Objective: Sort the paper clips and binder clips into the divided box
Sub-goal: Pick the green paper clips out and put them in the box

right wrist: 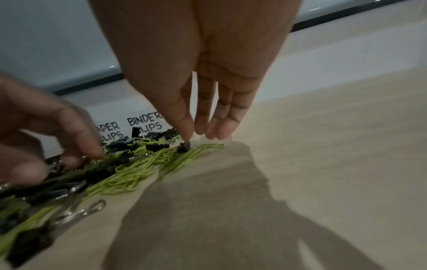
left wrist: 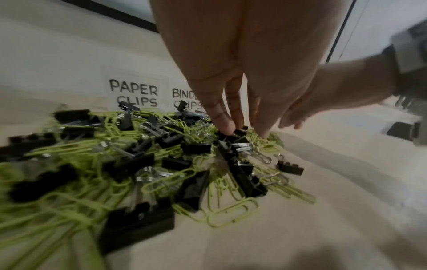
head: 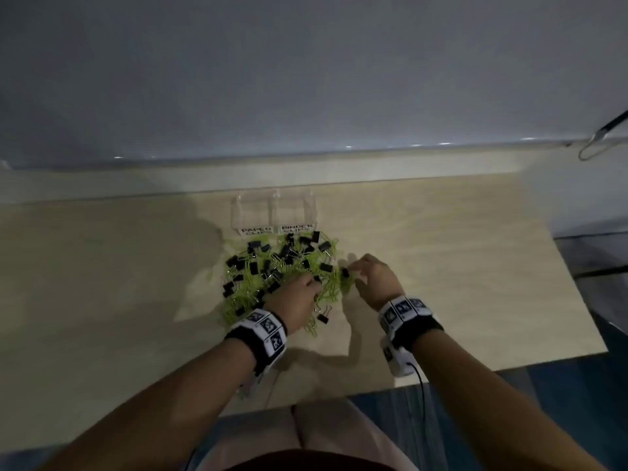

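A mixed pile (head: 282,270) of green paper clips (left wrist: 233,213) and black binder clips (left wrist: 138,221) lies on the light wooden table, just in front of the clear divided box (head: 275,198). The box's front carries the labels "PAPER CLIPS" (left wrist: 136,95) on the left and "BINDER CLIPS" (right wrist: 145,122) on the right. My left hand (head: 314,282) reaches into the pile's near right part, where thumb and fingers pinch a small black binder clip (left wrist: 240,131). At the pile's right edge my right hand (head: 351,268) pinches another black binder clip (right wrist: 184,146) between thumb and forefinger.
One binder clip (head: 323,316) lies apart at the pile's near edge. A pale wall stands right behind the box. The table's front edge (head: 475,372) is near my body and its right edge slants away. A dark rod with a wire loop (head: 598,137) hangs at the far right.
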Motion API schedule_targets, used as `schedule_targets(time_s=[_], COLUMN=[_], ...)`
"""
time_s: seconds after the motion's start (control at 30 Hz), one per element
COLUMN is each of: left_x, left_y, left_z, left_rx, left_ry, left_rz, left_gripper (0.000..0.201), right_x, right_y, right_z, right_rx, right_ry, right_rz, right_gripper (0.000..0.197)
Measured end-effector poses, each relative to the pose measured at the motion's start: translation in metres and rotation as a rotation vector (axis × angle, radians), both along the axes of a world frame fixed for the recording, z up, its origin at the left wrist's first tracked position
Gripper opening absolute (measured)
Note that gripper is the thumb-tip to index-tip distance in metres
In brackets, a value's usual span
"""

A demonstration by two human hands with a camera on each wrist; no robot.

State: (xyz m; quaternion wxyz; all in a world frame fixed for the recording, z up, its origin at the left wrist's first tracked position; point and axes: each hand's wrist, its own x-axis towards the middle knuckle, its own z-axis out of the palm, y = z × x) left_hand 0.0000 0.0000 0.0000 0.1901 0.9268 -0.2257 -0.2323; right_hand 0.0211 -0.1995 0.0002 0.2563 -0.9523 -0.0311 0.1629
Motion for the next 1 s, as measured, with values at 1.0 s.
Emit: schedule_targets(time_s=[1.0], left_x=[0.042], left_y=[-0.026], left_z=[-0.021], left_rx=[0.031], left_ry=[-0.096], left_rz=[0.026], left_gripper=[0.024], right_x=[0.008], right_y=[0.008], right_z=[-0.023], right_rx=[-0.014], right_ry=[-0.104], right_rz=[0.275], right_gripper=[0.039])
